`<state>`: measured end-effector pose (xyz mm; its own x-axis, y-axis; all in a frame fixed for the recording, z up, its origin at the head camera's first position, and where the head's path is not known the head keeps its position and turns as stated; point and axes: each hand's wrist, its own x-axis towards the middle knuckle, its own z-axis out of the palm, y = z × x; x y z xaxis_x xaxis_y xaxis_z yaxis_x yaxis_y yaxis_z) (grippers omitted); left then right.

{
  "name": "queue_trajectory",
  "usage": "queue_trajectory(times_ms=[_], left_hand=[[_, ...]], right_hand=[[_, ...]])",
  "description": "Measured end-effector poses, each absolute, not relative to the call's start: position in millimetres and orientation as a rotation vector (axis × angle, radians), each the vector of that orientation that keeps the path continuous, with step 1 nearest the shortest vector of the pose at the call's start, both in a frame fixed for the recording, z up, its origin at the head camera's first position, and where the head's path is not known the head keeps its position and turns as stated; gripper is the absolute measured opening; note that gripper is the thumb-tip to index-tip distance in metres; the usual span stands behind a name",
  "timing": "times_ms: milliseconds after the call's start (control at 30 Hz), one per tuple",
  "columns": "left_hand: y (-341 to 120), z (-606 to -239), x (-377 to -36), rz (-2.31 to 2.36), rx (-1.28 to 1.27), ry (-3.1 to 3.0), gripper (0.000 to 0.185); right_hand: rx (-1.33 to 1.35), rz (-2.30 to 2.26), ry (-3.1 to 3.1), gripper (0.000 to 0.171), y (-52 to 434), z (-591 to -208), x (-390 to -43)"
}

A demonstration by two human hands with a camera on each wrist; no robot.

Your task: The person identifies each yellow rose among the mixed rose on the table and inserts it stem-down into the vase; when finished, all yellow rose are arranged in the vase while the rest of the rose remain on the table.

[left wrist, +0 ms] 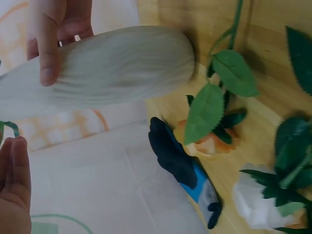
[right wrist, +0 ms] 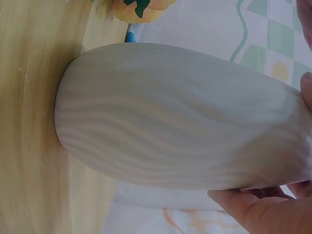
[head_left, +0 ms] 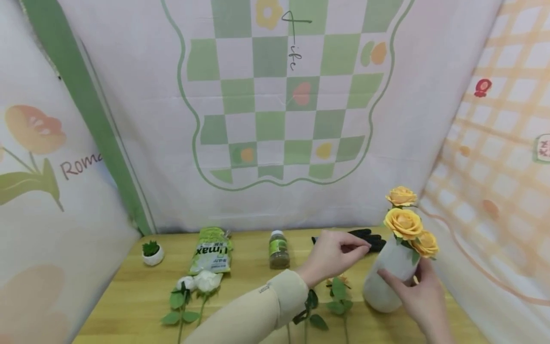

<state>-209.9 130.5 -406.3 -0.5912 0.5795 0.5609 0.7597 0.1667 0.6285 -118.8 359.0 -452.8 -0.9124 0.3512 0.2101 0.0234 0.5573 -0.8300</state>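
Observation:
A whitish ribbed vase (head_left: pixel 388 279) leans to the right, its base at the tabletop, with yellow roses (head_left: pixel 404 223) in its mouth. My right hand (head_left: pixel 423 298) grips the vase from the right near the top, thumb in front and fingers behind. My left hand (head_left: pixel 337 253) is raised left of the vase, fingers extended and thumb close to them. In the left wrist view its fingertips overlap the tip of a small green leaf (left wrist: pixel 11 126). Nearby on the table lies a peach rose (left wrist: pixel 209 141), leaves partly covering it.
A black work glove (head_left: pixel 371 239) lies behind the left hand. Further left are a small bottle (head_left: pixel 279 251), a green-and-white bag (head_left: pixel 211 253), a potted plant (head_left: pixel 152 253) and white roses (head_left: pixel 208 281). Printed cloth (head_left: pixel 279 200) hangs behind the wooden table (head_left: pixel 129 296).

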Motion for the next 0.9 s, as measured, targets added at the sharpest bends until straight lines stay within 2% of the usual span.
queue_trajectory(times_ms=[200, 533, 900], left_hand=[[97.4, -422.3, -199.0, -1.501, -1.232, -2.311, 0.018], [48.2, -446.3, -177.3, -1.601, -1.081, -2.329, 0.013], [-15.3, -492.4, -155.0, -1.74, -0.827, -2.444, 0.011]], right_hand=[[-0.322, 1.257, -2.435, 0.105, 358.7, -455.4, -118.6], [-0.306, 1.33, -2.418, 0.111, 357.8, -452.6, -118.9], [-0.308, 1.338, -2.411, 0.109, 356.6, -452.5, -120.8]])
